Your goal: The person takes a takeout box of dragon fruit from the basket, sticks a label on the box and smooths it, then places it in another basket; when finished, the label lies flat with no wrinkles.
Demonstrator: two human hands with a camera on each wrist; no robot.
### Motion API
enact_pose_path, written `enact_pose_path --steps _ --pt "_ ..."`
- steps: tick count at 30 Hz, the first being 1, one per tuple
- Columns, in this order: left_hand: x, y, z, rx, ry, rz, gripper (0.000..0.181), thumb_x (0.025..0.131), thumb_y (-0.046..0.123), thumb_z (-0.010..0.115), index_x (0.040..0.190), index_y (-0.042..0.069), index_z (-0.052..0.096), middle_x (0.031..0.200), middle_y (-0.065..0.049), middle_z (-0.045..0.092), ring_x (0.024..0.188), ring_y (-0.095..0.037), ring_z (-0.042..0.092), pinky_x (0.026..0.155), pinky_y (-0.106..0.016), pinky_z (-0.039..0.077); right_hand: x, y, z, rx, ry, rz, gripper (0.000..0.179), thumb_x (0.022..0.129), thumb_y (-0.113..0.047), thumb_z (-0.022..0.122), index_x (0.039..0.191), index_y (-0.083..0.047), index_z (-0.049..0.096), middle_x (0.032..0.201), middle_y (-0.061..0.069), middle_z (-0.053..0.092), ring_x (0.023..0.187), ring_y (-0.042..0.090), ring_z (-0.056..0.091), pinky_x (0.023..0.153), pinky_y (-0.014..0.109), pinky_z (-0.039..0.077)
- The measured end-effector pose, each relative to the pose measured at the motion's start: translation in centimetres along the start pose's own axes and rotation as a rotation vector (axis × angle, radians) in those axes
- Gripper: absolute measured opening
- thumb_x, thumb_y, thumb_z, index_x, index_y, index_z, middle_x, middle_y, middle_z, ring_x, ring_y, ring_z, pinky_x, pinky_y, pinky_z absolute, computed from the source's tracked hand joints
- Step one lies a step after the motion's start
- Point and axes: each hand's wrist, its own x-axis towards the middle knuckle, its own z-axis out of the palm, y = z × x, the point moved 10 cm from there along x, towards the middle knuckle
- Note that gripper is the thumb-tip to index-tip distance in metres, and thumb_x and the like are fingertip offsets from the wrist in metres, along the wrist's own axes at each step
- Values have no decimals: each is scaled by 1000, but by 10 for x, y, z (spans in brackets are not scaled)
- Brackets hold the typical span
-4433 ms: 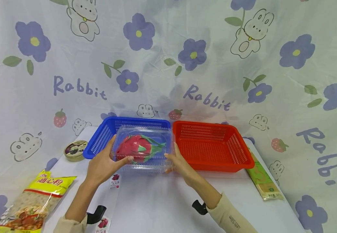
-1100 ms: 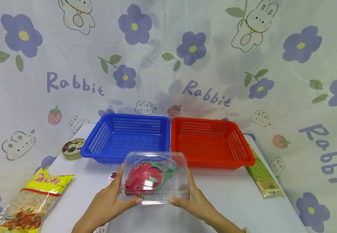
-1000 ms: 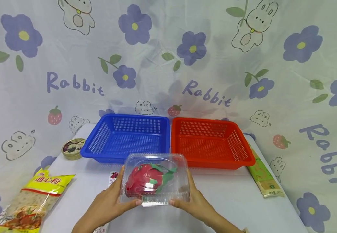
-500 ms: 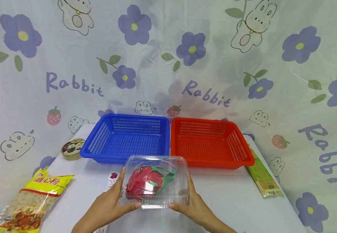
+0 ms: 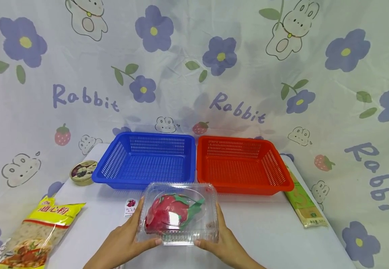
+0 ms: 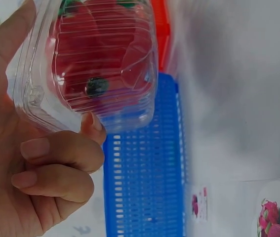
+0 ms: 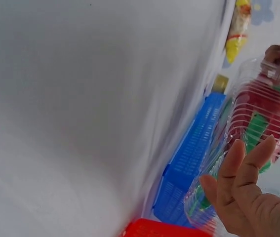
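A clear plastic clamshell box (image 5: 198, 228) is held up between my two hands in front of the baskets. Inside it lies a red dragon fruit (image 5: 167, 212) with green scales. My left hand (image 5: 122, 239) grips the box's left side, thumb along the near edge. On the opposite side my right hand (image 5: 226, 243) holds it the same way. From the left wrist view, the left hand's fingers (image 6: 63, 153) curl at the box's ribbed underside. The right wrist view has the right hand's fingers (image 7: 243, 173) against the box's bottom.
Behind the box stand a blue basket (image 5: 154, 166) and a red basket (image 5: 245, 170), side by side. A round tin (image 5: 82, 173) sits left of the blue one. A yellow-topped food bag (image 5: 39, 231) lies at left, a green packet (image 5: 305, 205) at right. Dragon-fruit labels (image 5: 131, 207) lie on the white table.
Earlier, the box was over the blue basket's front. It has come toward me and slightly right, and it sinks a little lower over the last second, both hands still holding it.
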Motion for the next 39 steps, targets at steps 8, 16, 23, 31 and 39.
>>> enact_pose_path --steps 8,16,23,31,39 --pt "-2 -2 2 -14 19 4 122 77 70 69 160 27 -9 156 -25 34 125 -53 51 87 -67 49 -1 6 4 11 -12 21 114 86 -30 77 159 -26 -11 152 31 34 121 41 53 92 58 51" --pt "1 -7 10 0 -5 -44 123 76 72 69 161 16 1 151 -28 39 120 -53 54 87 -67 49 1 13 6 21 -32 26 113 86 -35 75 159 -21 -10 152 25 37 120 34 55 98 63 45" --pt "2 -4 11 9 8 -26 124 74 72 69 161 14 2 153 -27 38 123 -52 53 89 -66 49 1 17 5 13 -32 26 113 87 -33 75 159 -19 -11 147 31 40 119 38 55 93 59 50" --pt "6 -2 13 4 24 5 123 74 69 72 161 11 7 151 -26 41 117 -49 58 88 -64 50 2 20 2 5 -11 36 114 85 -34 77 159 -21 -9 153 29 34 122 40 54 96 67 44" --pt "9 -3 14 25 55 45 123 74 67 73 161 12 5 149 -28 42 114 -50 60 86 -64 51 5 28 2 12 -3 56 114 85 -35 76 159 -20 -9 150 31 36 121 40 53 96 64 46"
